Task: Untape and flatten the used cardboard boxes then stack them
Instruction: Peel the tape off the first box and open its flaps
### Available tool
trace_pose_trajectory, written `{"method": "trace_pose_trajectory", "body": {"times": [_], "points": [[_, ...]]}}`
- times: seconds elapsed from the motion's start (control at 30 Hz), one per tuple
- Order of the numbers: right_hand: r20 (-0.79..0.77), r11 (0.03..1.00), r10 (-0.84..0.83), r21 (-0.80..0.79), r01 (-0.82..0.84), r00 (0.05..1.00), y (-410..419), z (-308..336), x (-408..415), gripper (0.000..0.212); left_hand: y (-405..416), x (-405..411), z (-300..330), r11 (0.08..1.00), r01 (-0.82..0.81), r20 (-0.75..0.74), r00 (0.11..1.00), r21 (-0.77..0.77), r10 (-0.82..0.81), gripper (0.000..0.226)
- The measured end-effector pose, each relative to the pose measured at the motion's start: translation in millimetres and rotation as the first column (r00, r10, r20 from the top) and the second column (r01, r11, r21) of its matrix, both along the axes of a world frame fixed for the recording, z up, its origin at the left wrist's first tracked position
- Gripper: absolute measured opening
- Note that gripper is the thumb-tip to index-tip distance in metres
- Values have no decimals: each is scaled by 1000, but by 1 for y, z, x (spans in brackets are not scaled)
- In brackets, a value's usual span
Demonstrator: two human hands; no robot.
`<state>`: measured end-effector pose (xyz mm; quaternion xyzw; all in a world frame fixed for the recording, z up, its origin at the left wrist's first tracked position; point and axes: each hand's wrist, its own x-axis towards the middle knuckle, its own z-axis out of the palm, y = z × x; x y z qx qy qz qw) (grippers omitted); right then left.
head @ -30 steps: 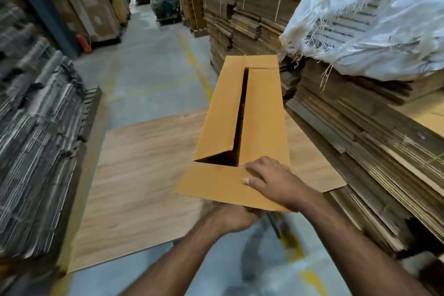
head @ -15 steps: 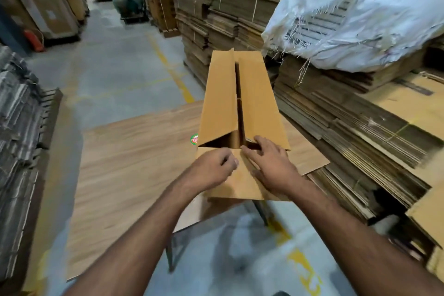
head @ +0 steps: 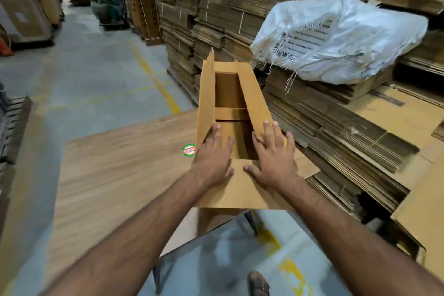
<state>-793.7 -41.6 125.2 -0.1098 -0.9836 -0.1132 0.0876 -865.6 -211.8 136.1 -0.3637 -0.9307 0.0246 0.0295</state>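
A long brown cardboard box [head: 249, 101] lies on a wood-grain table [head: 115, 175], its top flaps spread apart so the inside shows. My left hand [head: 212, 158] presses with straight fingers against the left long flap near its close end. My right hand [head: 271, 158] lies flat on the right long flap and the near end flap. The left flap stands almost upright; the right flap leans outward. The near end flap lies flat under both wrists.
Stacks of flattened cardboard [head: 336, 132] fill the right side, with a torn white sack [head: 348, 38] on top. More bundled stacks [head: 216, 7] rise behind. A concrete aisle with yellow lines [head: 96, 74] runs left. A round sticker [head: 188, 150] sits on the table.
The two long top flaps, nearly closed before, have been pushed apart by both hands. My fingers went from curled at the seam to flat on the flaps.
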Motion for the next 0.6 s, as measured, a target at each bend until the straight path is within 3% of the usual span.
{"method": "trace_pose_trajectory", "body": {"times": [0.07, 0.13, 0.2, 0.3, 0.37, 0.43, 0.47, 0.53, 0.6], "points": [[-109, 995, -93, 16, 96, 990, 14, 8, 3, 109, -9, -10, 8, 992, -78, -145, 987, -96, 63, 100], [-115, 980, -194, 17, 197, 974, 30, 14, 4, 117, -17, -24, 18, 966, -173, -180, 974, -190, 139, 111], [-101, 959, -283, -15, 283, 954, 43, 19, 2, 117, -23, -39, 26, 936, -259, -91, 965, -236, 245, 122], [-113, 887, -432, -234, 398, 895, 59, 15, 4, 106, -34, -55, 17, 893, -366, 96, 911, -263, 401, 131], [40, 757, -536, -420, 501, 843, 74, 2, 2, 104, -45, -61, -2, 882, -412, 251, 851, -227, 462, 134], [277, 566, -532, -587, 579, 800, 81, -7, 4, 116, -54, -67, -24, 900, -417, 464, 777, -126, 425, 143], [374, 446, -458, -688, 572, 807, 84, -15, 5, 122, -57, -70, -33, 909, -411, 547, 748, -61, 375, 148], [491, 193, -262, -817, 543, 831, 82, -25, 8, 115, -57, -72, -46, 905, -422, 608, 731, 48, 309, 151], [533, 82, -177, -830, 552, 828, 78, -33, 11, 102, -54, -70, -50, 901, -420, 598, 751, 105, 280, 139]]}}
